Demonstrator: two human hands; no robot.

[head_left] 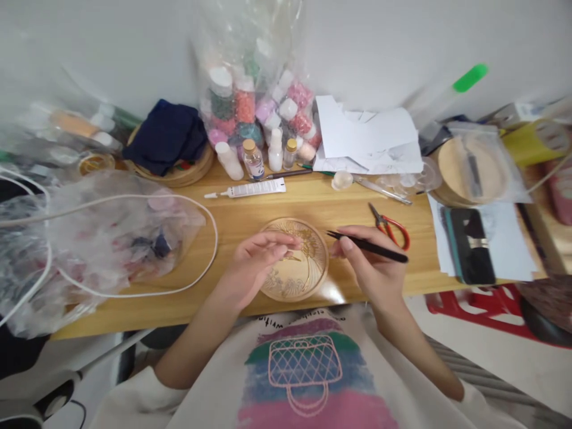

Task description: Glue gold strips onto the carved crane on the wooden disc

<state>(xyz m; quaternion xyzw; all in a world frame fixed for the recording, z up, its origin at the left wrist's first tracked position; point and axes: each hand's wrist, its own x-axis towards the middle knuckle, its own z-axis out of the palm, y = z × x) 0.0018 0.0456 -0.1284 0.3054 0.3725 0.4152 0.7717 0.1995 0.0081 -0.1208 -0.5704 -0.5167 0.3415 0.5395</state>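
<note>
A round wooden plaque [300, 285] with a raised rim lies near the table's front edge. Gold wire-like lines form a curling pattern on its face. My left hand [257, 262] is over the plaque's left side, thumb and fingertips pinched together; what they hold, if anything, is too small to make out. In my right hand [379, 274] are black tweezers [378, 248], their tips pointing left above the plaque's right rim. Small pliers with red handles [397, 231] rest on the table just beyond my right hand.
Behind the plaque lie a white glue tube [257, 188], small bottles [253, 159] and a bag of colourful jars [263, 101]. A white cable [216, 238] loops over plastic bags [120, 238] at left. Papers [366, 143] and a phone [476, 247] are toward the right.
</note>
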